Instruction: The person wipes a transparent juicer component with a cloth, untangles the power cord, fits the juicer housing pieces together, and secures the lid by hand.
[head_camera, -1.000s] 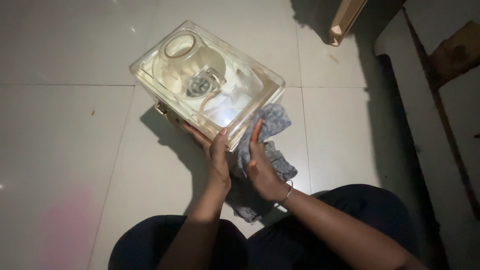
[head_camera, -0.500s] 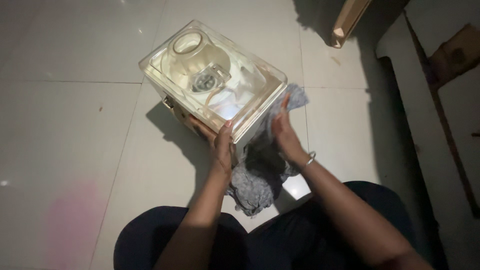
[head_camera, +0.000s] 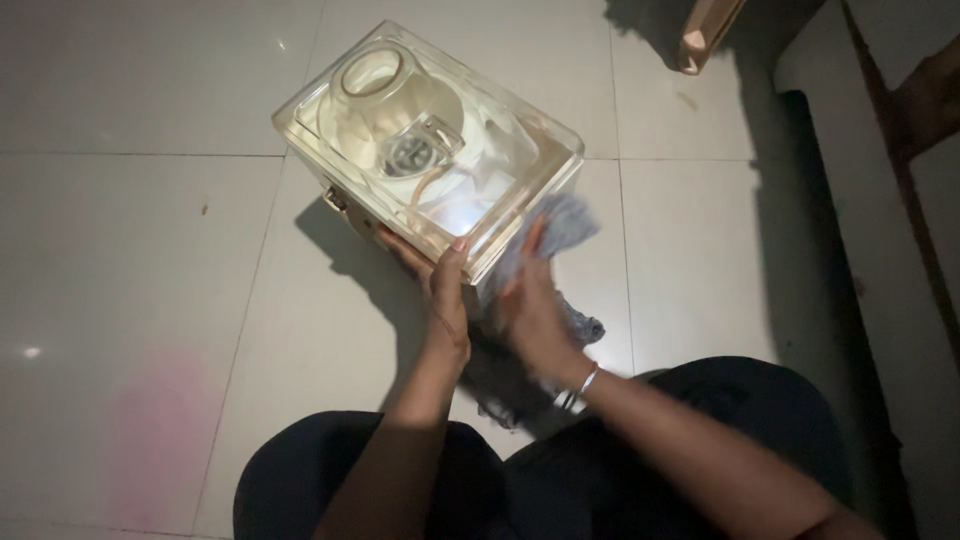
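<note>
Left hand (head_camera: 443, 290) reaches forward, arm extended, palm against the near side of the clear yellowish plastic box-shaped container (head_camera: 430, 150); fingers pressed together and flat on the wall, thumb up at the top edge. Right hand (head_camera: 530, 305) sits just beside it at the container's near right corner, pressing a grey-blue crumpled cloth (head_camera: 560, 225) onto the wall; fingers look extended and close together, motion-blurred, so exact grip can't be told. Silver bangle (head_camera: 588, 380) on the right wrist.

Count: one container, one cloth, two hands, one bangle. Container holds a rounded clear inner part with a circular opening on top.

Container rests tilted on the pale tiled floor (head_camera: 130, 250), near a tile joint, casting a shadow toward the person. Cloth's lower end hangs down to the floor between the container and the person's dark-clothed knees (head_camera: 380, 480).

Versus half a second ago: right hand has dropped lower along the corner, cloth bunched higher at the top right edge. Left hand unchanged, container in the same spot.
</note>
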